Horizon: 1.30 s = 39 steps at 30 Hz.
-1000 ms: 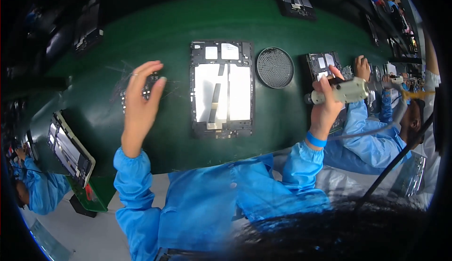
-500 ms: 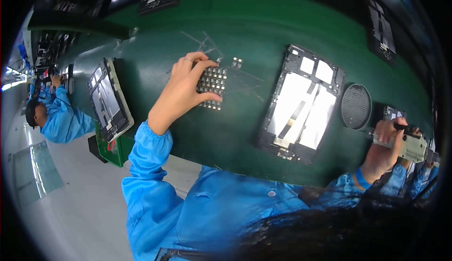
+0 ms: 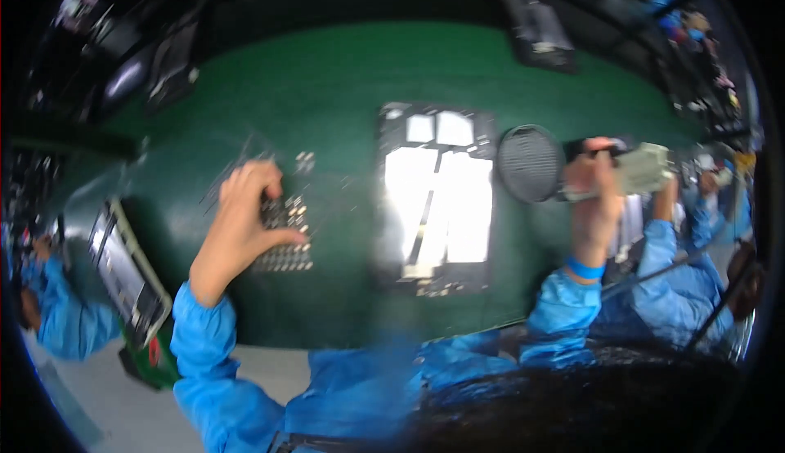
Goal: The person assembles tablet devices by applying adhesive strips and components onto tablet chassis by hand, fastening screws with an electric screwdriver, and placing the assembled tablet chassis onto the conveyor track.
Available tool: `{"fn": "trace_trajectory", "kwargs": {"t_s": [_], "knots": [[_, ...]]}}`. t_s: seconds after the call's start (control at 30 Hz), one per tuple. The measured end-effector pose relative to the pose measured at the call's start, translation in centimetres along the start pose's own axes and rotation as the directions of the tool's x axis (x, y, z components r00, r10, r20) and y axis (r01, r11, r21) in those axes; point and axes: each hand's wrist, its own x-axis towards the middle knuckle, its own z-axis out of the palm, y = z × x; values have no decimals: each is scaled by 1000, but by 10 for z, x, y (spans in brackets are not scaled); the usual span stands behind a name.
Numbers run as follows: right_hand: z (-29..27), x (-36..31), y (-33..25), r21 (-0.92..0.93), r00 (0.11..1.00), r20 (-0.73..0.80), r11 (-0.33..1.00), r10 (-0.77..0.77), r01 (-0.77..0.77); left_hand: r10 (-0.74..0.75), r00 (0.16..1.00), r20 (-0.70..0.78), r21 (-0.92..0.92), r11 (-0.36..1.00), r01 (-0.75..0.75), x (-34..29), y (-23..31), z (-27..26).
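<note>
My left hand (image 3: 245, 212) rests over a cluster of small metal-and-black parts (image 3: 286, 266) set in rows on the green table. Its thumb and forefinger are spread apart, the thumb on the parts' right side; the other fingertips are hidden. A smaller group of such parts (image 3: 304, 161) lies just beyond. My right hand (image 3: 601, 208), with a blue wristband, is closed on a pale green boxy object (image 3: 644, 168) with a dark part near the fingers. Motion blur hides its exact kind. Between my hands lies an opened tablet housing (image 3: 436, 199), black-framed with bright silver panels.
A round dark mesh dish (image 3: 530, 163) stands right of the housing. Thin clear strips (image 3: 233, 167) lie beyond my left hand. Another housing (image 3: 129, 273) leans at the table's left edge, above a green bin (image 3: 151, 359). Co-workers in blue (image 3: 679, 281) sit at both sides.
The whole view has swung to the right and is blurred. My right hand, still on the pale object, shows closer to the mesh dish. My left hand stays at the small parts.
</note>
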Motion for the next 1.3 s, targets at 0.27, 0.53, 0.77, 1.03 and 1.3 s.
{"fn": "trace_trajectory", "kwargs": {"t_s": [0.27,0.53,0.77,1.03,1.3], "knots": [[7,-11,-9,55,997,-75,998,17,-13,-102,993,57,-328,938,115,0,-9,5],[3,-5,-2,-9,998,-44,999,-47,47,-62,997,48,-120,991,67,10,8,12],[7,-1,7,22,998,41,999,-47,46,-81,995,-53,-4,997,81,5,4,20],[2,-7,11,11,999,34,1000,-22,22,99,986,-137,19,995,-98,-3,20,27],[-2,-7,9,21,997,83,1000,4,-6,-103,981,165,-670,718,188,4,63,61]]}}
